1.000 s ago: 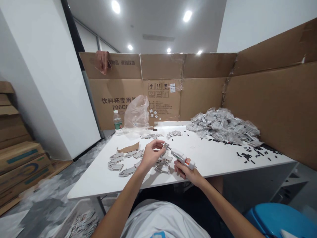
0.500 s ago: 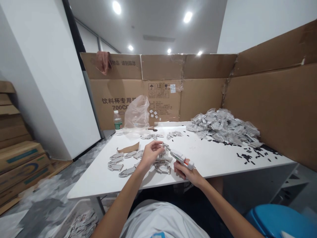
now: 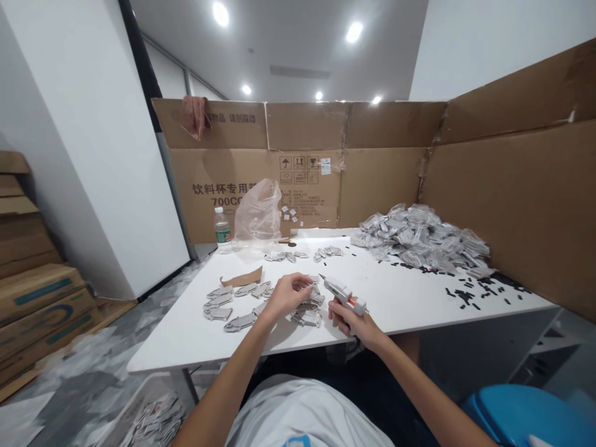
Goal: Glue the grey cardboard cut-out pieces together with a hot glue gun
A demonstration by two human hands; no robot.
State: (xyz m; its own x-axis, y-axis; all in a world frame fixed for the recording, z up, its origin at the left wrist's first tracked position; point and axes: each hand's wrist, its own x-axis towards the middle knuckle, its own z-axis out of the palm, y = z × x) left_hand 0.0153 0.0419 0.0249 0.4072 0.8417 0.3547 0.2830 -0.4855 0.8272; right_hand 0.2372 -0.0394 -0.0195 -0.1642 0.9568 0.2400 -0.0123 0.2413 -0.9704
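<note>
The right hand (image 3: 351, 320) is closed around the handle of one glue gun (image 3: 345, 294), its nozzle pointing away from the body and toward the left hand (image 3: 288, 294). This grip appears to suit aiming the tip while leaving the finger near the trigger side. The left hand is partly curled, thumb and fingertips close together; whether they pinch a piece cannot be told. Nozzle and left fingertips are near each other but apart.

Grey pieces (image 3: 306, 318) lie on the table (image 3: 186, 341) directly below and between the hands, overlapping, so their number cannot be settled. About seven more lie left of the left hand, probably spread flat for easy reach. Two small groups of similar pieces lie beyond the hands.

Also left of and beyond the left hand are one cardboard strip (image 3: 243, 277), one bottle (image 3: 223, 231) and one plastic bag (image 3: 257, 214). Beyond and right of the right hand stands one heap of bagged items (image 3: 419, 236), apparently set aside from the working area. Black pieces (image 3: 465, 295), too many to count, are scattered between that heap and the table's right edge.
</note>
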